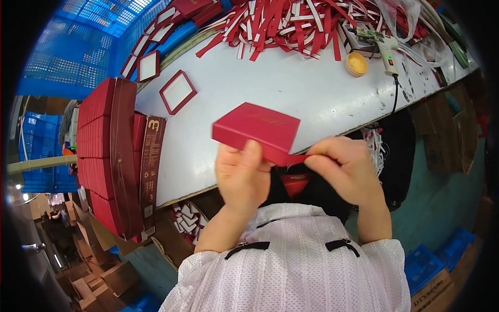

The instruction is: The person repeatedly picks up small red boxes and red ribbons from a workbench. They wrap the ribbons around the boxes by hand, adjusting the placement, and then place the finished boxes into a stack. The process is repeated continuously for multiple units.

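A red gift box (257,126) with faint gold lettering on its top is held up over the table's near edge. My left hand (242,174) grips it from below, thumb against its front side. From the box's near right corner runs a short red strip (298,159). My right hand (345,165) pinches the strip's free end between thumb and fingers, just right of the box. The underside of the box and some left fingertips are hidden.
On the white table (208,73) lie an open red-rimmed tray (178,92), a heap of red and white strips (280,23), a round yellow tub (356,64) and a corded glue gun (387,54). Stacked red boxes (101,156) stand at left, near blue crates (67,57).
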{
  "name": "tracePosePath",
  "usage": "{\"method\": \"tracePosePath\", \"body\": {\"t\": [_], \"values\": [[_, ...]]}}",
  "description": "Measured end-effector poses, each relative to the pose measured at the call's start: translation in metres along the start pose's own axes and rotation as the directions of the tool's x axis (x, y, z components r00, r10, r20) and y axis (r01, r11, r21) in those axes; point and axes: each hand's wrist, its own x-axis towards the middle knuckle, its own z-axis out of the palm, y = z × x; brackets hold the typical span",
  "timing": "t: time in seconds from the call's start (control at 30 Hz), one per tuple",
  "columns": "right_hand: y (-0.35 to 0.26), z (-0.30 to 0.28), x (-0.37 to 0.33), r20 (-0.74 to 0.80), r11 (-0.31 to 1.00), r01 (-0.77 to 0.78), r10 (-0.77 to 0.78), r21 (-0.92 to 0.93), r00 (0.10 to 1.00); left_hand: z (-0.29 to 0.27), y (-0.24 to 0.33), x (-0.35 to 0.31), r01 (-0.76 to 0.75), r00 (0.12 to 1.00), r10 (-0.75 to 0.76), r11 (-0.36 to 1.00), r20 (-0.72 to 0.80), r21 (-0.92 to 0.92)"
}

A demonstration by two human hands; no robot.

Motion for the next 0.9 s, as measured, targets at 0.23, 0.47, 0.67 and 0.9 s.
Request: {"method": "tracePosePath", "body": {"t": [0.23,0.47,0.67,0.9], "values": [[0.011,-0.006,-0.001,-0.093,0.974,0.095,-0.077,0.206,0.993,-0.014,0.016,0.002,0.182,0.983,-0.168,0.835,0.074,-0.519],[0.015,0.005,0.005,-0.184,0.977,0.148,-0.119,0.151,0.976,-0.011,0.017,-0.004,0.267,0.957,-0.265,0.644,0.119,-0.716],[0.017,0.003,0.005,-0.134,0.982,0.122,-0.103,0.142,0.986,-0.007,0.018,-0.007,0.305,0.934,-0.33,0.537,0.137,-0.786],[0.005,0.008,-0.007,-0.142,0.959,0.032,0.009,0.283,0.99,-0.026,0.01,-0.003,0.315,0.9,-0.407,0.357,0.157,-0.88]]}}
